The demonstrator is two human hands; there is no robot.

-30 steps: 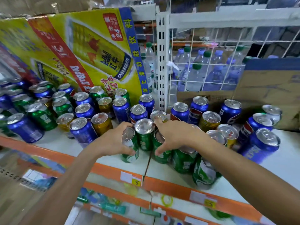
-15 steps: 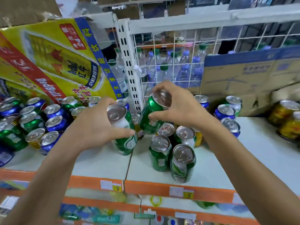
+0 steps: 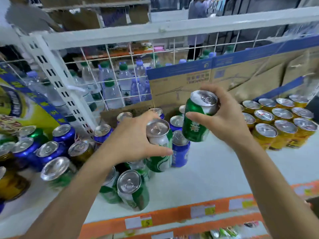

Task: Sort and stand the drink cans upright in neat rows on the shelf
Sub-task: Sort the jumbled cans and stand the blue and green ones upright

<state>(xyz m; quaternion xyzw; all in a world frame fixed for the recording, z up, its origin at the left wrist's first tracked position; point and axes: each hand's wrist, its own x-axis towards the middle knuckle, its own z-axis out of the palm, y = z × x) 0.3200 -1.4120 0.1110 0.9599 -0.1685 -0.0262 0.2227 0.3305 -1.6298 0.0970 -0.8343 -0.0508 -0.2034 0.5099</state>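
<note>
The right hand (image 3: pixel 224 116) holds a green can (image 3: pixel 198 118) up in the air, above the shelf (image 3: pixel 215 169). The fingers wrap around the top of the can, and the can tips a little to the left. The left hand (image 3: pixel 133 140) grips another green can (image 3: pixel 159 145), with the thumb across its front. This one looks lifted too, but I cannot tell if its bottom touches the shelf.

Just right of the left hand's can, and under the right hand's can, stands a blue can (image 3: pixel 180 150). It is upright. Below the left wrist, near the shelf's front edge, stand two more green cans (image 3: pixel 133 190), close together.

Far to the left of the left hand is a mixed bunch of blue, green and gold cans (image 3: pixel 48 150). To the right of the right hand, gold cans (image 3: pixel 279 121) stand in neat rows.

Behind both hands is a brown box (image 3: pixel 181 87) with a blue strip. Left of it, water bottles (image 3: pixel 110 87) show through a white wire grid (image 3: pixel 120 54). The orange strip (image 3: pixel 172 218) along the shelf's front has small price tags on it.
</note>
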